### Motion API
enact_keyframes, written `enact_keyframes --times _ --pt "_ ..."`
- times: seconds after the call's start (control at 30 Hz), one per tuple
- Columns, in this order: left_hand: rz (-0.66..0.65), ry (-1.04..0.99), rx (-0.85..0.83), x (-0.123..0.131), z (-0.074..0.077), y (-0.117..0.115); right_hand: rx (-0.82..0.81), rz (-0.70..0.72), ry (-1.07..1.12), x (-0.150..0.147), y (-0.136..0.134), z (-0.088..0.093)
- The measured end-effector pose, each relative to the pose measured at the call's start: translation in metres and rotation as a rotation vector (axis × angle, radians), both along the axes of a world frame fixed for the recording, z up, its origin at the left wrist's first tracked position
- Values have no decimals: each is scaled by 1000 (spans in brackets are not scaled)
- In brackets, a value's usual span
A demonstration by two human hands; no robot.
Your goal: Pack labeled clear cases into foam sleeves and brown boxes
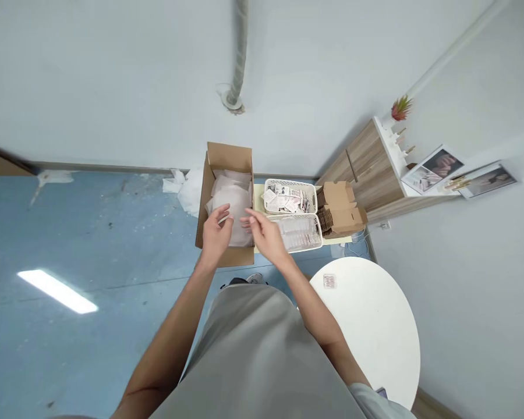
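An open cardboard box on the floor in front of me holds a pile of translucent whitish sheets or bags; I cannot tell which. My left hand hovers over the box's left part, its fingers bent but apart from the thumb, with nothing visible in it. Over the right side wall, my right hand has its fingers stretched towards the left one and appears to hold nothing. A gap lies between the two hands. Whether any fingertip touches the pile is unclear.
Right of the box stand a white basket of printed packets, a white basket of clear plastic cases and an opened carton with brown cardboard pieces. A round white table bears a small clear case. A wooden cabinet stands behind.
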State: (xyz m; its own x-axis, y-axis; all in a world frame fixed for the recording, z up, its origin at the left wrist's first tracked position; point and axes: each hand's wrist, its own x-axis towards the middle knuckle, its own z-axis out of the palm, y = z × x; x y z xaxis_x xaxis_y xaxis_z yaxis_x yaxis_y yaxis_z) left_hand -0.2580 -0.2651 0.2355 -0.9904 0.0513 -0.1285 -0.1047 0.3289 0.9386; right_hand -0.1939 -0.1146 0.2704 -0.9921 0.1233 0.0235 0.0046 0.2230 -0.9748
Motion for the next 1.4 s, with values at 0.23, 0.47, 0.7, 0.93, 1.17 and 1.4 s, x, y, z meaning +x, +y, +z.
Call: enact_keyframes --times 0.23,0.47,0.7,0.93,1.17,1.4 --pt "-32 31 -149 -1 -32 -18 327 54 -62 12 -20 -14" --pt "-113 -148 -248 -1 -52 -9 396 38 -41 18 -17 -15" --pt "-223 79 -190 25 -7 -12 385 -10 -118 14 -22 -13" --pt "-274 342 -39 59 56 -1 84 -145 -116 -2 -13 0" --pt "-367 410 76 88 73 11 -153 -201 -126 -17 5 22" --pt "-527 -101 503 104 83 24 -148 -487 61 49 50 75"
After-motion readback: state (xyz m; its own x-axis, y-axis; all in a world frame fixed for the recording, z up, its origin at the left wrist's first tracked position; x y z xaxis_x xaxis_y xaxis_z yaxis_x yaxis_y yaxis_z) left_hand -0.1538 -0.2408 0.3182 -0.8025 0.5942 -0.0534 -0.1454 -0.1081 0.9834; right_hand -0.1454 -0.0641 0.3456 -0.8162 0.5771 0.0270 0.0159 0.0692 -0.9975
